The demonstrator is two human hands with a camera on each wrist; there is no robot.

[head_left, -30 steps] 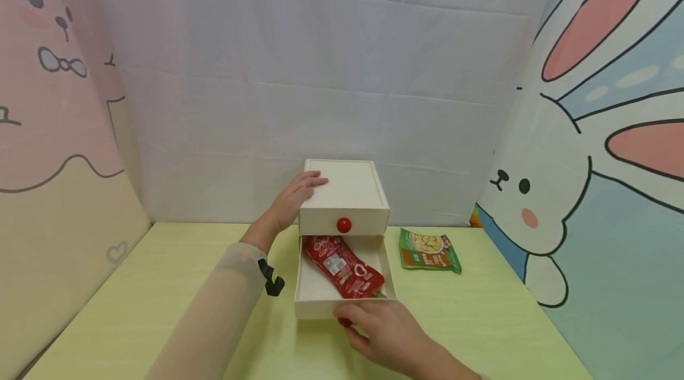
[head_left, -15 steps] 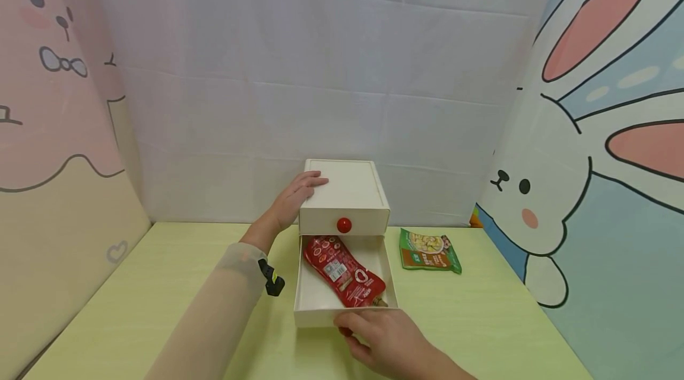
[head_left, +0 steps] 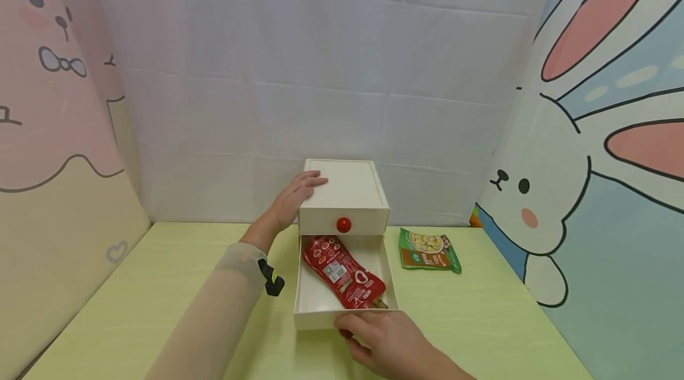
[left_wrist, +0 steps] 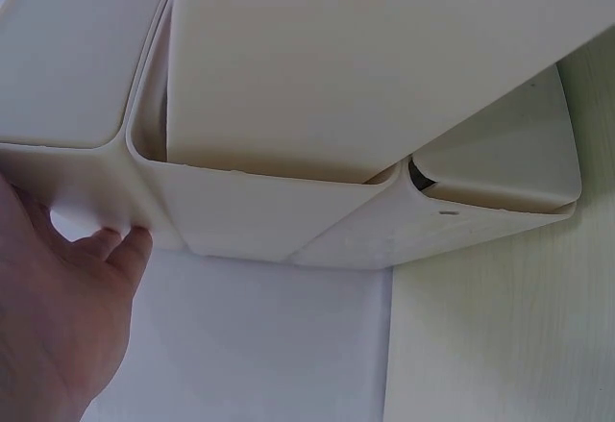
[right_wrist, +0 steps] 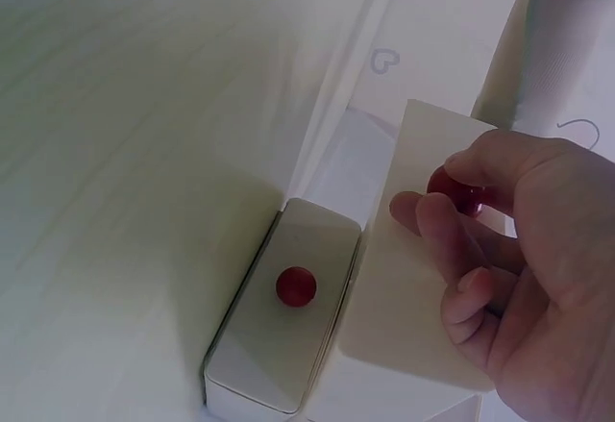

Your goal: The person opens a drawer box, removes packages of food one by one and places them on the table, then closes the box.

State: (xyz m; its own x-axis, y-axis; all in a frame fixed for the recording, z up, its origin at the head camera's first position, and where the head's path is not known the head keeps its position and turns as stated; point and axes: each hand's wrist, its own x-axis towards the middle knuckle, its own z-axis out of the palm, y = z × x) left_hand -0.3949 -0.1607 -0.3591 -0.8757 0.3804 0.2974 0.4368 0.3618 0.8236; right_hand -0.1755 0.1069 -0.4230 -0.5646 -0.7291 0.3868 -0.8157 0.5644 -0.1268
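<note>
A small white two-drawer cabinet [head_left: 344, 184] stands on the table, its lower drawer [head_left: 315, 320] pulled out. Inside that drawer a red spouted pouch [head_left: 344, 273] lies slantwise, its cap toward the front right. My right hand [head_left: 392, 341] pinches the lower drawer's red knob [right_wrist: 452, 189] between thumb and fingers, seen best in the right wrist view. My left hand [head_left: 291, 202] rests on the cabinet's upper left edge, fingers lying over the top. The left wrist view has this hand [left_wrist: 62, 316] against the cabinet wall. The upper drawer, with its red knob [head_left: 344, 225], is closed.
To the right of the cabinet a green and brown food packet [head_left: 429, 250] lies flat on the pale green table [head_left: 187, 285]. A white curtain [head_left: 331, 71] hangs behind. Printed panels with cartoon animals flank the table on both sides.
The lower drawer has come a little farther out toward me with my right hand on its knob. More of the red pouch and its cap now shows. My left hand has stayed put.
</note>
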